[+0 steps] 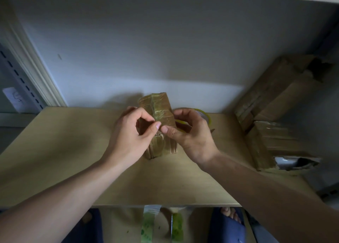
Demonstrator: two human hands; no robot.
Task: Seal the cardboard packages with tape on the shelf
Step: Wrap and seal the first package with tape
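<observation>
A small cardboard package (160, 108), wrapped in shiny tape, stands upright in the middle of the wooden shelf (64, 151). My left hand (136, 132) grips its left side with curled fingers, thumb pressed at the front. My right hand (189, 132) holds the right side, its thumb meeting the left thumb on the package's front face. A yellow-cored roll of clear tape (204, 115) lies on the shelf just behind my right hand, mostly hidden by it.
Two larger taped cardboard boxes (275, 99) lean against the right side of the shelf; the nearer one (275, 143) has a torn corner. A grey wall closes the back. Another shelf board runs overhead. Below the front edge are feet in blue slippers.
</observation>
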